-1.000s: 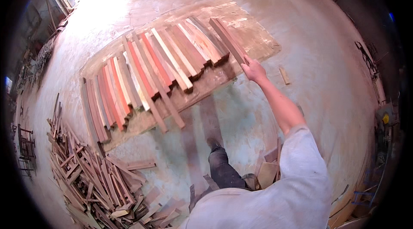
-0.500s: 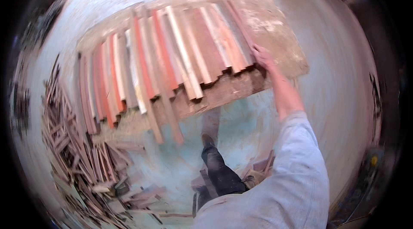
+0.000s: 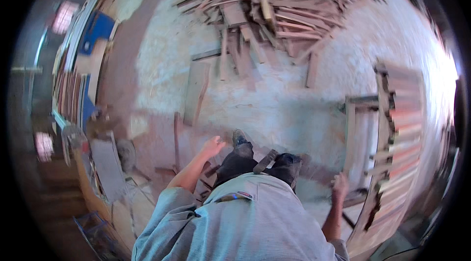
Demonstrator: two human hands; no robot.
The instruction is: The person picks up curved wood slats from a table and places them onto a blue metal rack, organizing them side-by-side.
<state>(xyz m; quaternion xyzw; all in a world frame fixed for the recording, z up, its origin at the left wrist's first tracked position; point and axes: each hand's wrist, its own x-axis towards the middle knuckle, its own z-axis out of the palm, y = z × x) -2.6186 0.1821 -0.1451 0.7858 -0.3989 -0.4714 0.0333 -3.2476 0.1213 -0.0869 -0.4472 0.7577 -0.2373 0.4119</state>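
Wooden strips (image 3: 405, 130) lie right of right grip (image 3: 339, 183), apart.

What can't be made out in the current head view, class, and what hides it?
- Left hand, head view: exact finger positions, lost to motion blur.
- Right hand, head view: finger positions, and whether it touches anything, also blurred.
- Wooden strips, head view: grain and exact edges, smeared by motion.
- Scrap wood pile, head view: its far side, cut off by the upper edge.
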